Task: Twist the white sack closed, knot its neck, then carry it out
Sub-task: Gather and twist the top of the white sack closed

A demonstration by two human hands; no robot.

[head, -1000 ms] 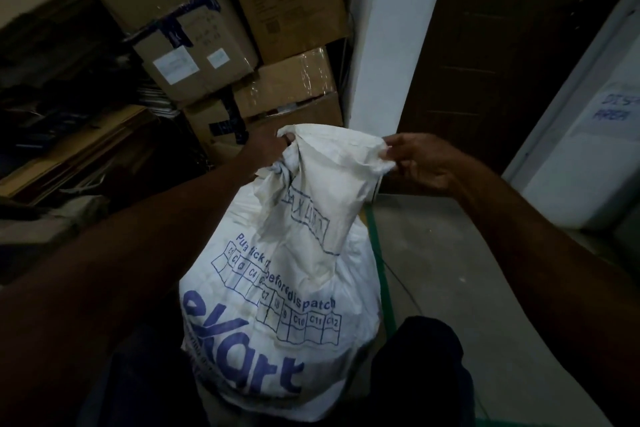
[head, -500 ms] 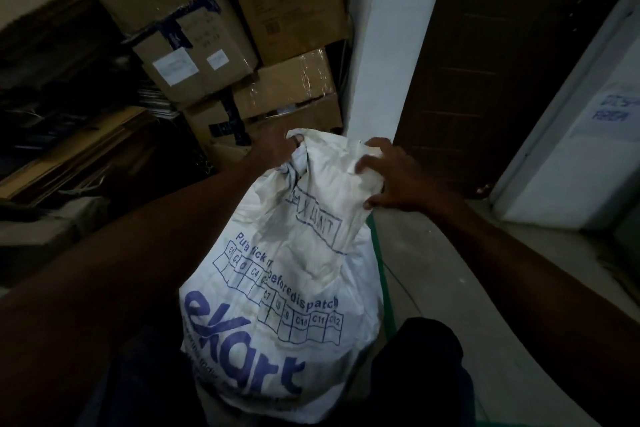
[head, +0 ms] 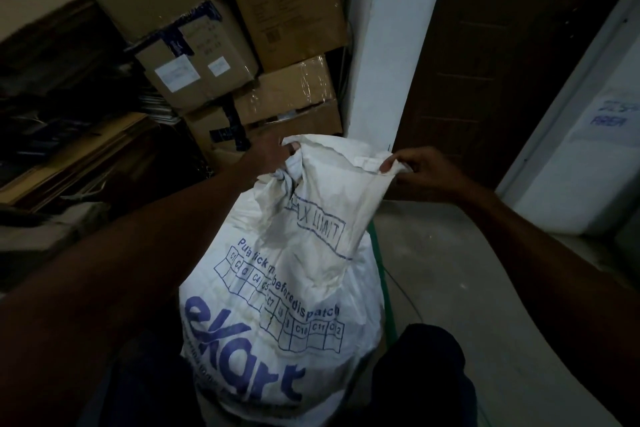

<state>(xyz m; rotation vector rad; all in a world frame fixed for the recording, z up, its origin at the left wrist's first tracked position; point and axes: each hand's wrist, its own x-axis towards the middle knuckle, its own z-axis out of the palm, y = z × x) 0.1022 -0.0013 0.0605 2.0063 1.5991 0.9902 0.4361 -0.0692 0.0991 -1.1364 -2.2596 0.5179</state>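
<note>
A full white sack with blue print stands upright on the floor between my legs. Its loose top is pulled out flat and wide. My left hand grips the bunched left corner of the top edge. My right hand pinches the right corner of the top edge between thumb and fingers, stretching the fabric sideways. No knot shows in the neck.
Stacked cardboard boxes rise close behind the sack on the left. A white pillar stands just beyond it, with a dark wooden door to its right. Grey floor lies open on the right. Flattened cardboard lies at the left.
My right hand, which lay flat on the sack's top half a second ago, has moved out to the right and taken a pinch on the top corner. My left hand kept its grip.
</note>
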